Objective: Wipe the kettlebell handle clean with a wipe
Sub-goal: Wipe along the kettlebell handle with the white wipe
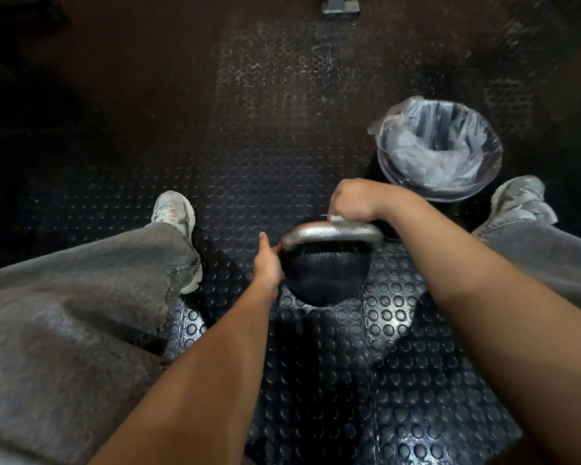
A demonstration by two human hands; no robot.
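Note:
A black kettlebell (327,275) stands on the studded rubber floor between my feet, its silver handle (329,231) arching across the top. My left hand (267,263) grips the left side of the kettlebell where the handle meets the body. My right hand (356,201) is closed over the far right part of the handle and presses a white wipe (333,217) onto it. Only a small corner of the wipe shows under my fingers.
A bin (438,149) lined with a clear plastic bag stands just beyond my right hand. My legs in grey jeans and pale sneakers (175,213) flank the kettlebell. A metal foot (340,5) of some equipment sits at the far edge.

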